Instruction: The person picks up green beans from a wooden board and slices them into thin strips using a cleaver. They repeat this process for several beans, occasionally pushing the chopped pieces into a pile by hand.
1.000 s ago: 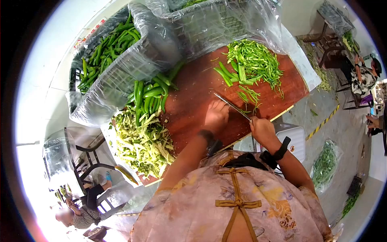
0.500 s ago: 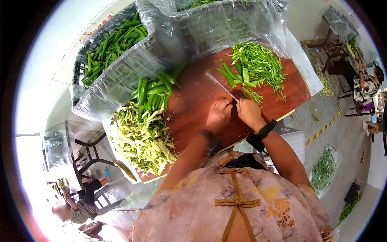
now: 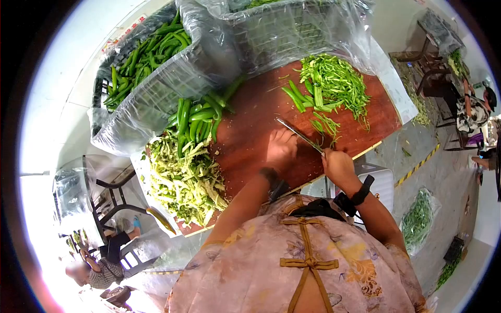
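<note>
My right hand is wrapped round the handle of a knife. Its blade points up and to the left over the red-brown board, just right of my left hand. My left hand rests on the board with its fingers curled down and close together; whatever lies under them is hidden. Beyond the knife lie a few thin green strips and a large heap of sliced green peppers. Some longer green pieces lie at that heap's left edge.
Whole green peppers and pale seedy pepper cores are piled on the board's left. Plastic-lined crates stand behind, one holding green peppers. A filled bag lies on the floor at right. Other people sit at both sides.
My right hand has moved right and slightly towards me, carrying the knife away from my left hand's fingers. My left hand has shifted slightly left.
</note>
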The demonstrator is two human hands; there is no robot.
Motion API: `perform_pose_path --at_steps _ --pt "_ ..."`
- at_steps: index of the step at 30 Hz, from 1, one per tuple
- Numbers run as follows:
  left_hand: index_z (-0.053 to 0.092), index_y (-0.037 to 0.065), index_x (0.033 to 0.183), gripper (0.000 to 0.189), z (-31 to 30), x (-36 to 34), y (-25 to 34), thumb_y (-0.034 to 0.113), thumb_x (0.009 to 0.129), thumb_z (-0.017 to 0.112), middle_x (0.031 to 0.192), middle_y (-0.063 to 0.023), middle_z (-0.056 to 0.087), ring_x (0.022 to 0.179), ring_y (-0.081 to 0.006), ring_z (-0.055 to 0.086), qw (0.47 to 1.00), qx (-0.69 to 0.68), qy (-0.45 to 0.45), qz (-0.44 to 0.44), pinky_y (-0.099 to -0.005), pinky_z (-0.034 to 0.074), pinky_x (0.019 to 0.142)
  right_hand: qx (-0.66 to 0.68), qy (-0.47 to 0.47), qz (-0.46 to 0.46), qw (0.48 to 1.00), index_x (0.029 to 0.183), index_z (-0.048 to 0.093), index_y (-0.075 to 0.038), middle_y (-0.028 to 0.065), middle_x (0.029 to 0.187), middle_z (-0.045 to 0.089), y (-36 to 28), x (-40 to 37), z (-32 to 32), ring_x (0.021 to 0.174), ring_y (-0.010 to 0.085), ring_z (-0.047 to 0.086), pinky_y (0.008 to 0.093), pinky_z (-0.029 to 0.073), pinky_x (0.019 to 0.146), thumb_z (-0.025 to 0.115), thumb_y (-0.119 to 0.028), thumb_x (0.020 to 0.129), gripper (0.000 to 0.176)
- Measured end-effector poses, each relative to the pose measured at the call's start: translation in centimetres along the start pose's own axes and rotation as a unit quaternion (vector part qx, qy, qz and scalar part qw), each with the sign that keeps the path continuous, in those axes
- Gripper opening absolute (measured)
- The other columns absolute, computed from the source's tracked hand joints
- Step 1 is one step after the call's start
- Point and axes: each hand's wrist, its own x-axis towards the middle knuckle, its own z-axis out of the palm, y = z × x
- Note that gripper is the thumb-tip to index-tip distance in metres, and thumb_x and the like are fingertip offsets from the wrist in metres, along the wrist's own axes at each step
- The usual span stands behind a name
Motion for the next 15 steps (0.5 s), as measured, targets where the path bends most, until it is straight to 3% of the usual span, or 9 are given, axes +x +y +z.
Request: perform_pose_path --at_steps 11,14,15 --pt "0.061 0.004 0.093 0.027 0.2 0.6 -0.5 0.006 0.066 0.060 0.098 -0.0089 0.058 0.099 -0.0276 0.052 0.998 -0.026 0.042 0.025 -0.0412 0.039 0.087 0.026 0.019 -0.045 0.998 0.078 0.056 -0.001 0.0217 0.069 0.060 -1.1 5.6 3.0 0.066 0.0394 0.059 0.0489 0.047 0.059 0.055 -0.018 0.083 0.018" --pt "0.061 0.004 0.092 0.026 0.6 0.4 -0.8 0.005 0.066 0.060 0.095 -0.0087 0.058 0.096 -0.0270 0.054 1.000 -0.023 -0.004 0.013 -0.0403 0.040 0.085 0.023 0.025 -0.013 0.999 0.079 0.056 -0.001 0.0210 0.069 0.060 -1.2 6.3 2.8 0.067 0.0399 0.059 0.0493 0.047 0.060 0.054 -0.019 0.084 0.019" --pt "0.061 0.004 0.091 0.025 0.1 0.4 -0.4 0.005 0.065 0.060 0.094 -0.0086 0.058 0.094 -0.0267 0.054 0.999 -0.026 0.037 0.026 -0.0398 0.040 0.085 0.035 0.025 -0.009 0.999 0.080 0.057 -0.001 0.0208 0.069 0.060 -1.1 6.1 2.3 0.067 0.0402 0.059 0.0494 0.047 0.060 0.055 -0.019 0.084 0.018"
